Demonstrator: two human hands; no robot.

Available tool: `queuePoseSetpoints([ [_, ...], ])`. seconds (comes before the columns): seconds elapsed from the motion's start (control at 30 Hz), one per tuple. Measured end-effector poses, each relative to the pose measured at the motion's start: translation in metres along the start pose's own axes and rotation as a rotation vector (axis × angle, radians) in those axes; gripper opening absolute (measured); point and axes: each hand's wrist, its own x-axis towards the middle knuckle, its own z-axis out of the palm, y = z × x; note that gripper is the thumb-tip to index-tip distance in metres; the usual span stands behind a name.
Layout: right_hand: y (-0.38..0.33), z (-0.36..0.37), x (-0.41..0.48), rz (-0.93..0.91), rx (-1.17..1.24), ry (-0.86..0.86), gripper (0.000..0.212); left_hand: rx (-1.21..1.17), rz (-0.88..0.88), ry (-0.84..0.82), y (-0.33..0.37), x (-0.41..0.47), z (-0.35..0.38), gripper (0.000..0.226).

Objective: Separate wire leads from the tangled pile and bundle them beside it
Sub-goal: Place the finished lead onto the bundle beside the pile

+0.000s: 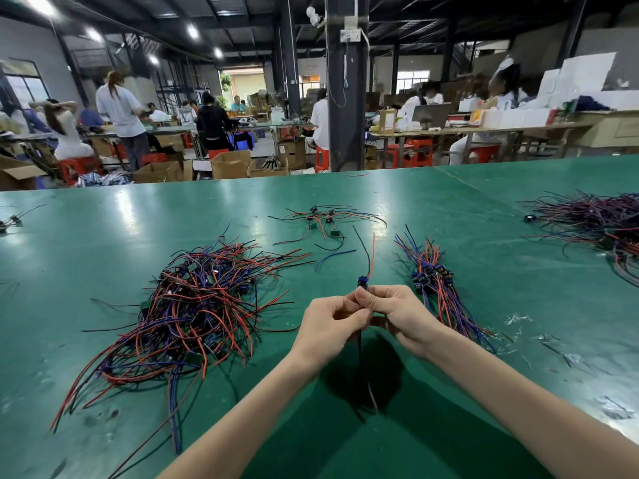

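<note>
Now both hands pinch one wire lead [363, 281] above green table [103, 216]: left hand [328, 324], right hand [397, 311]. Tangled pile [197, 305] left, bundle [439, 288] right.

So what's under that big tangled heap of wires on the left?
The green tabletop shows through gaps at the edges of the tangled pile. Small dark connector blocks sit among the wires. Whatever lies beneath the dense middle is covered.

Left hand [328, 326], right hand [397, 314], both forearms [484, 375] bare
</note>
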Motion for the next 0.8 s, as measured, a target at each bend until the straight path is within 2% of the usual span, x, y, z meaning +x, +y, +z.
queuePoseSetpoints([
  [0.23,-0.003,-0.004,0.002,-0.027,-0.100,0.018,0.020,0.026,0.032,0.000,-0.001,-0.001,0.002,0.014],
  [0.37,-0.002,-0.005,0.003,-0.030,-0.182,0.077,0.030,0.083,0.016,0.039,0.001,-0.001,0.003,0.020],
  [0.47,-0.001,-0.007,0.003,0.000,-0.200,0.098,0.037,0.091,0.004,0.061,0.001,-0.001,0.003,0.017],
  [0.57,-0.003,-0.005,0.001,0.036,-0.177,0.087,0.028,0.099,0.005,0.058,0.000,-0.003,0.003,0.016],
  [0.7,0.000,0.004,0.000,-0.051,-0.118,0.157,0.017,-0.019,-0.049,0.063,-0.001,-0.005,0.002,0.022],
  [0.8,0.001,0.003,0.005,-0.108,-0.153,0.226,0.022,-0.084,-0.072,0.049,0.001,-0.008,0.001,0.016],
])
